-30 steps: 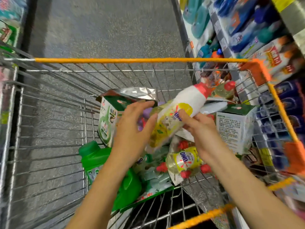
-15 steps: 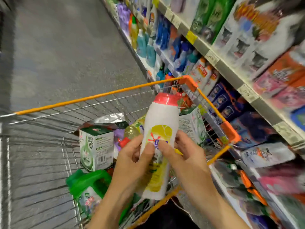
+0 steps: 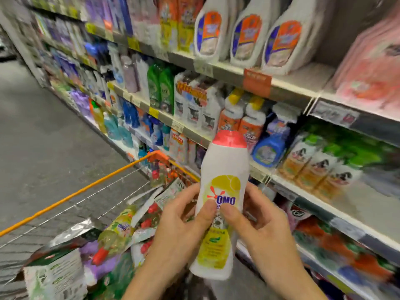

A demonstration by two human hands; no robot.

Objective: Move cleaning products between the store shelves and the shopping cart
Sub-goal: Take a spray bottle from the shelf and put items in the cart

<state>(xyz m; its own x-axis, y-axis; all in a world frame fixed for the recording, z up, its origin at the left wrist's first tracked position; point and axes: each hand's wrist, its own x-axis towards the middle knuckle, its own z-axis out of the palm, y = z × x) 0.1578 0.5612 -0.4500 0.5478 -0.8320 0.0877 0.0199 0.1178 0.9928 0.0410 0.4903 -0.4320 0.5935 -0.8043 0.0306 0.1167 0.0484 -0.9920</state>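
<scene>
Store shelves point(image 3: 290, 92) behind, left hand point(image 3: 179, 232), right hand point(image 3: 266, 232), fingers point(image 3: 207, 210) gripping bottle point(image 3: 225, 165) upright, cap point(image 3: 229, 138) up

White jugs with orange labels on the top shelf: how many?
3 white jugs in a row on the top shelf: left, middle, right. Others may be hidden behind.

OMO bottle point(image 3: 223, 169), white with a pink cap and yellow label, is held upright between left hand point(image 3: 179, 226) and right hand point(image 3: 259, 226). Both thumbs are pressed on the label front. Shopping cart point(image 3: 86, 189), orange-rimmed, is seen below-left, loaded with pouches point(image 3: 121, 226); a green-white box point(image 3: 56, 276) is set at its near left corner. Store shelves point(image 3: 238, 72) stocked with detergent jugs point(image 3: 246, 37) are seen at right, grey floor point(image 3: 43, 137) at left.
</scene>
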